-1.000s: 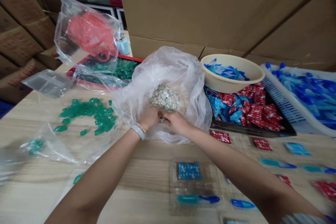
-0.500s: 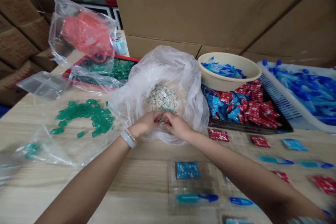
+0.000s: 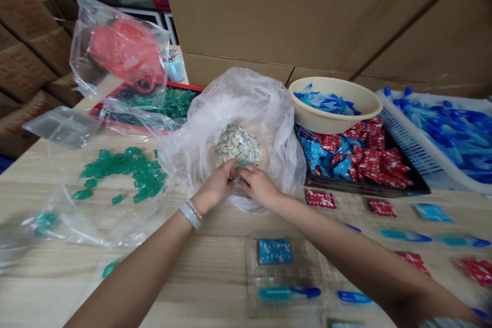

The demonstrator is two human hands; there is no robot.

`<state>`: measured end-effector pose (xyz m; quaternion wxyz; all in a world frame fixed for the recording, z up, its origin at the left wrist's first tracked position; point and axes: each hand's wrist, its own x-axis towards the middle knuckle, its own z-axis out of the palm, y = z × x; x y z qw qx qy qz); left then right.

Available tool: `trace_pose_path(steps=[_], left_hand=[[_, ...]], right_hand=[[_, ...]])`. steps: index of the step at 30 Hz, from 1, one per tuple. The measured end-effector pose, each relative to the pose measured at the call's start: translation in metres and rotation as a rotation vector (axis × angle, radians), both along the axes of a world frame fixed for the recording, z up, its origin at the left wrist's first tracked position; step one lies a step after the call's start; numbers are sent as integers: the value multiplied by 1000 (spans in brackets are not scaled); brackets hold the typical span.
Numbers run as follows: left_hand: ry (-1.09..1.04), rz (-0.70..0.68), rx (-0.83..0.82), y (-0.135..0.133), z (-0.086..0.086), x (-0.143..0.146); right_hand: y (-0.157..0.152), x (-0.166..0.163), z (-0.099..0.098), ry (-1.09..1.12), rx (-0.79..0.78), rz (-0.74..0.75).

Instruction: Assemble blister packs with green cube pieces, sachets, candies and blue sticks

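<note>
Both hands meet at the near side of an opened clear plastic bag [image 3: 277, 107]. Inside it lies a heap of small striped pieces [image 3: 237, 143] in pale green, orange and white. My left hand [image 3: 216, 184] has its fingers closed at the heap's near edge. Beside it, almost touching, my right hand [image 3: 261, 183] is closed too, fingertips pinched together. Whatever sits between the fingertips is too small or hidden to name. Nearer to me, under the right forearm, a clear plastic tray [image 3: 253, 277] holds a blue packet [image 3: 275, 251] and a blue plastic tool [image 3: 289, 293].
Green translucent pieces [image 3: 126, 169] lie on plastic at left, before a red tray [image 3: 115, 123]. At right stand a cream basin [image 3: 334, 123], a black tray [image 3: 418, 187] of red and blue packets, and a white basket [image 3: 400, 128]. Cardboard boxes [image 3: 307, 15] wall the back.
My left forearm has shifted slightly right, uncovering a green piece beside it. My fingers have moved a little at the heap, both hands staying close together.
</note>
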<state>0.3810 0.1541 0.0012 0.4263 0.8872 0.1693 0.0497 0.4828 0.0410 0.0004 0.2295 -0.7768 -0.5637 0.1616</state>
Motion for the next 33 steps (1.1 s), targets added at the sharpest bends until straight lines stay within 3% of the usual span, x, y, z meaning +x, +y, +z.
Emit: trace_pose_path(steps=[9,18,26,33], left_hand=[[-20,34,92,-9,-1,1],[51,53,122,-8,4,-1],[285,179,336,-5,14,13],[137,86,211,-9,3,18]], right_hand=[[4,4,-7,184,58,-62],[-1,0,-10,76,53,-16],[-3,8,-5,101,0,-11],[-3,10,-7,94,44,-6]])
